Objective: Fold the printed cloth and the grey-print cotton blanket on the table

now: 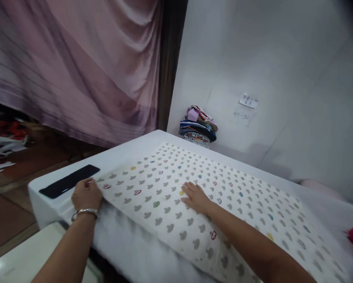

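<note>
Cloth (170,190), under right hand (196,198), corner in left (87,194)

Between your left hand (87,194) and your right hand (195,198), the patterned cloth (223,184) leaves you a low lane. From the right, you can sweep toward one o'clock until the wall (282,82) stops you; the folded stack (197,127) stands at twelve, beyond the table (135,153). From your left, the dark panel (70,181) lies flat at ten, passable above; the curtain (111,70) hangs at twelve. Your right forearm bars four o'clock.
</note>
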A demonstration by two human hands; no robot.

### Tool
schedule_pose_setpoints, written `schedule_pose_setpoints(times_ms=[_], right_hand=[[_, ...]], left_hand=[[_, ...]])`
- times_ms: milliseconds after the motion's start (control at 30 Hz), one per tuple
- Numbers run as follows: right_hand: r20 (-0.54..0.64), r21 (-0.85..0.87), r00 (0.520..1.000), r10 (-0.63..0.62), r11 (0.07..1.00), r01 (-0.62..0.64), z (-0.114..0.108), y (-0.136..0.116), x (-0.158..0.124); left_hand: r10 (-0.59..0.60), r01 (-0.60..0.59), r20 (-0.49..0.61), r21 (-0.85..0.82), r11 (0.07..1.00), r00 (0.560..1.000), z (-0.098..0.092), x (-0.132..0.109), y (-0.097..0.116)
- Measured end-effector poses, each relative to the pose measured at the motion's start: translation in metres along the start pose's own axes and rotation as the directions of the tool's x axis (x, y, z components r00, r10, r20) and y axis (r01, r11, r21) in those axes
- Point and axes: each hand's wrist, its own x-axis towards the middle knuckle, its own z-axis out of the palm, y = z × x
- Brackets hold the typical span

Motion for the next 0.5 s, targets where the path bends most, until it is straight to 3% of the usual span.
schedule_pose_setpoints(times_ms=[67,233,367,500], right_hand=[[0.049,0.006,0.997,0.064,0.998,-0.064,-0.003,0.012,0.0],[0.038,0.002,0.997,0.061,0.998,-0.061,-0.009,0.023,0.005],[0.101,0.014,0.988,0.115,0.993,-0.117,-0.012,0.04,0.012],[0.048,-0.004,0.99,0.135,0.991,-0.135,-0.016,0.063,0.023]], left_hand=[[-0.032,0.032,-0.002,0.04,0.999,0.999,0.0,0.0,0.003],[-0.06,0.06,-0.004,0.104,0.993,0.998,-0.003,-0.003,0.013],[-0.06,0.063,-0.032,0.122,0.991,0.998,-0.005,-0.005,0.017],[-0.028,0.035,-0.063,0.103,0.994,0.998,-0.003,-0.001,0.01]])
